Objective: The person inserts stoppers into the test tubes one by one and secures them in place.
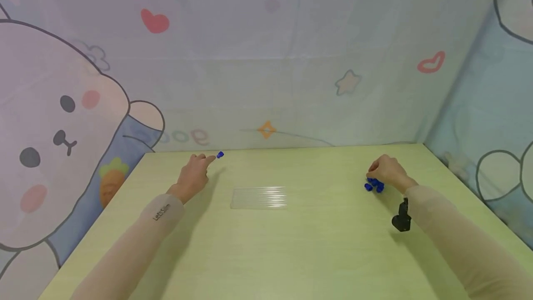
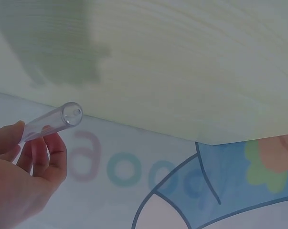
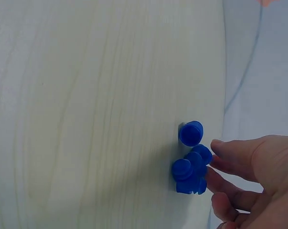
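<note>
My left hand (image 1: 193,177) is raised over the back left of the table. It pinches a clear plastic tube (image 2: 53,123) between thumb and fingers, its rounded end towards the left wrist camera. In the head view a blue cap (image 1: 220,154) shows just past those fingertips. At the right my right hand (image 1: 387,171) reaches down to a small pile of blue caps (image 1: 374,184). Seen from the right wrist, its thumb and fingers are slightly apart, fingertips right at the edge of the pile (image 3: 191,174). One cap (image 3: 190,133) lies beside the others, hollow side showing.
Several clear tubes (image 1: 259,198) lie side by side in the middle of the pale wooden table (image 1: 291,253). A printed cloth (image 1: 300,59) hangs behind the table and along its sides. A black camera (image 1: 402,219) is strapped at the right wrist.
</note>
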Tool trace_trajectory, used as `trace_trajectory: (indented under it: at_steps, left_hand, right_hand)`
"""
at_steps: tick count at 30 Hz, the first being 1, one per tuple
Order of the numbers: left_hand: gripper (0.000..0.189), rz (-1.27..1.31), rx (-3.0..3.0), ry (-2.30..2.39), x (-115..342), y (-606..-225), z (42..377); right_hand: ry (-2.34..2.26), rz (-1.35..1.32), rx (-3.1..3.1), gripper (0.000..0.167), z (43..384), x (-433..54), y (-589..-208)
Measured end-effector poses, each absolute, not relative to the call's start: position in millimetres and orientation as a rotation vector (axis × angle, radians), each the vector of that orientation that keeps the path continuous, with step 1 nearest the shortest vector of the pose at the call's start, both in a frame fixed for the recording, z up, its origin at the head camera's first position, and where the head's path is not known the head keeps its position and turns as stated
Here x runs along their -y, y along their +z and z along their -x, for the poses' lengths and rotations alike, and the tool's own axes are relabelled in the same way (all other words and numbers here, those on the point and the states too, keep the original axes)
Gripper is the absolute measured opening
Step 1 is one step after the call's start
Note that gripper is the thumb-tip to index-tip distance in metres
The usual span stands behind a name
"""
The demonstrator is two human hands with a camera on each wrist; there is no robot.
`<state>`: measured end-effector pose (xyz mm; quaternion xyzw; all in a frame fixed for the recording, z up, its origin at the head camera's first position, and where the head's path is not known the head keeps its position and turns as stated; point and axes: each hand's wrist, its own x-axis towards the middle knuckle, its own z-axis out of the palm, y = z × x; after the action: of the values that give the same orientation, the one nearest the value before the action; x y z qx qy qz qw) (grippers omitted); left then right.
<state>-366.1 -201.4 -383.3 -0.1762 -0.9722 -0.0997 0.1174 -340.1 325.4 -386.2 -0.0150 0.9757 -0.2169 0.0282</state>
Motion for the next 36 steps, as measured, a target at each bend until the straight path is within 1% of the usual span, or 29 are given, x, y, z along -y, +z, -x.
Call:
trace_trajectory:
  at_steps: [8, 21, 25, 30, 36]
  left_hand:
    - [0.052, 0.436, 2.88, -0.325, 214.4, -391.0, 364.5]
    - [0.042, 0.377, 2.934, -0.335, 229.6, -402.7, 356.6]
    - [0.036, 0.344, 2.95, -0.338, 232.7, -405.6, 353.6]
    - [0.032, 0.311, 2.997, -0.309, 235.5, -407.7, 351.5]
    - [0.024, 0.31, 2.99, -0.283, 236.9, -407.0, 350.9]
  right_hand:
    - [-0.608, 0.013, -3.028, 0.03, 344.7, -324.9, -395.1]
    - [-0.543, 0.037, -3.092, 0.017, 343.8, -321.1, -395.1]
    - [-0.486, 0.044, -3.123, 0.012, 344.8, -319.1, -397.8]
    - [-0.461, 0.053, -3.133, 0.011, 345.9, -318.8, -399.5]
    - [-0.435, 0.083, -3.143, 0.011, 346.4, -317.8, -398.3]
